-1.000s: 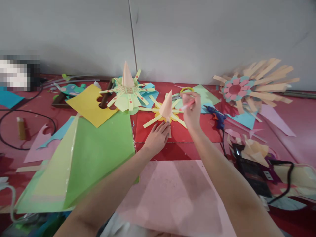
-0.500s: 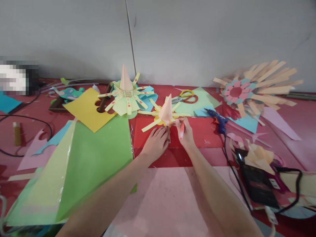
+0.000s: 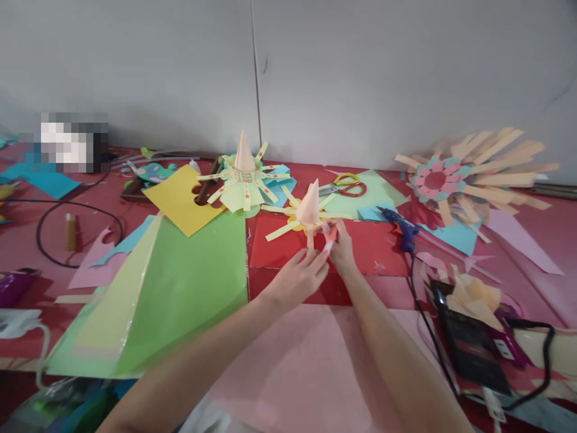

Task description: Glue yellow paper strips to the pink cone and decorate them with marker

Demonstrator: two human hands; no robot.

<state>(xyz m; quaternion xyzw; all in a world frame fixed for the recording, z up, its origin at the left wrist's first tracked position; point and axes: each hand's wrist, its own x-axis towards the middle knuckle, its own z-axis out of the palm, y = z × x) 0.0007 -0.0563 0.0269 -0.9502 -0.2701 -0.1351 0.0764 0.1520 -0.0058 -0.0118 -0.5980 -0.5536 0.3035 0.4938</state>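
Note:
In my right hand [image 3: 343,248] is an orange-red marker [image 3: 332,234], gripped between thumb and fingers. My left hand [image 3: 303,275] has its fingers closed at the marker's lower end, though its fingertips are partly blurred. Just beyond both hands stands a pale peach paper cone [image 3: 309,207] on a yellow scalloped paper base [image 3: 295,222] with pale yellow strips fanning out. A peach strip at the cone's front hangs down toward my left hand. Behind to the left stands a similar cone piece [image 3: 244,155], its strips marked with red stars.
Scissors [image 3: 347,185] lie behind the cone. A blue glue gun [image 3: 406,231] with a black cable rests at right, near a phone [image 3: 473,343]. Green sheets [image 3: 193,288] and cut yellow card [image 3: 180,201] spread at left. A strip-petalled paper flower [image 3: 435,179] lies far right.
My left hand has lifted off the paper in front of the cone and moved right to the marker. The marker has tilted in my right hand. The camera view has shifted slightly left.

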